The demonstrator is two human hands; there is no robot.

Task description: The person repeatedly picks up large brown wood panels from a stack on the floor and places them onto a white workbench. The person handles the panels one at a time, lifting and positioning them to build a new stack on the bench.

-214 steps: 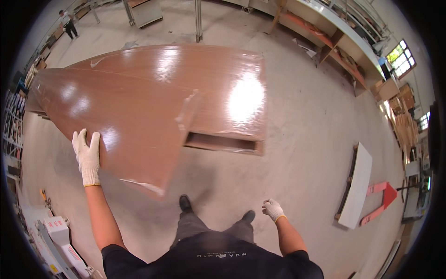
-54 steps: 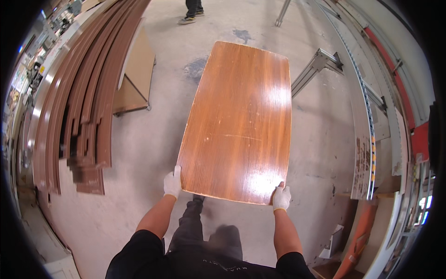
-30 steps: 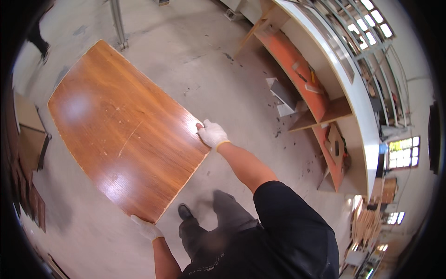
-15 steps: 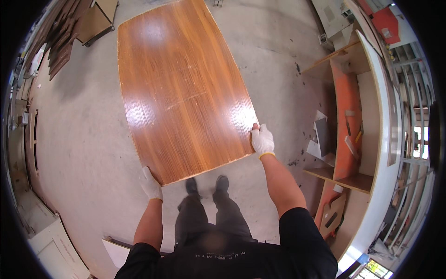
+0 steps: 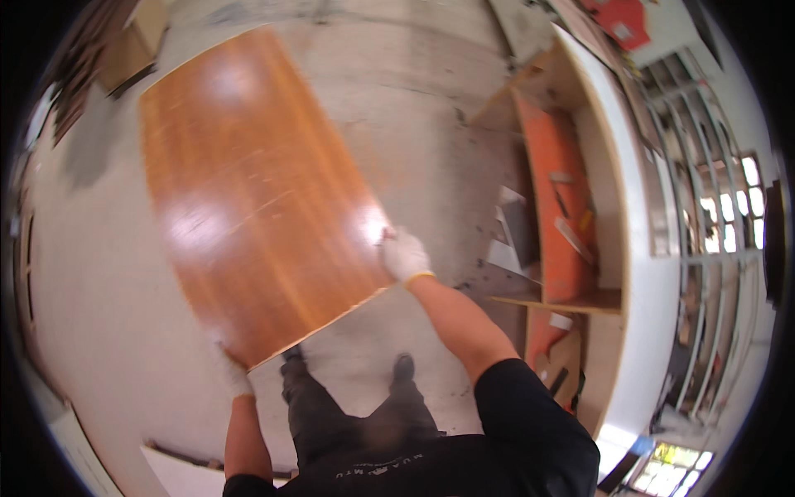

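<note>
A large rectangular wood-grain board (image 5: 248, 199), glossy brown with pale raw edges, stretches away in front of me, tilted toward the left. My left hand (image 5: 233, 371), in a white knit glove, grips its near left corner; the fingers there are blurred and partly behind the board. At the right edge, close to the near right corner, my right hand (image 5: 406, 253) holds on, gloved in white with a yellow cuff. Its thumb lies over the top face while the other fingers are largely hidden. Both arms reach forward from my body.
To the right stands a long white-topped workbench (image 5: 650, 306) with open wooden shelves. Its orange-backed compartment (image 5: 566, 207) holds tools and scraps. Brown panels (image 5: 79, 83) and a wooden cabinet (image 5: 132, 54) are at the far left. A white panel (image 5: 178, 472) lies behind me at lower left.
The board and both hands have shifted left and slightly nearer in the view, and the board slants more. The workbench also appears further left as my view turns. Both hands keep their hold.
</note>
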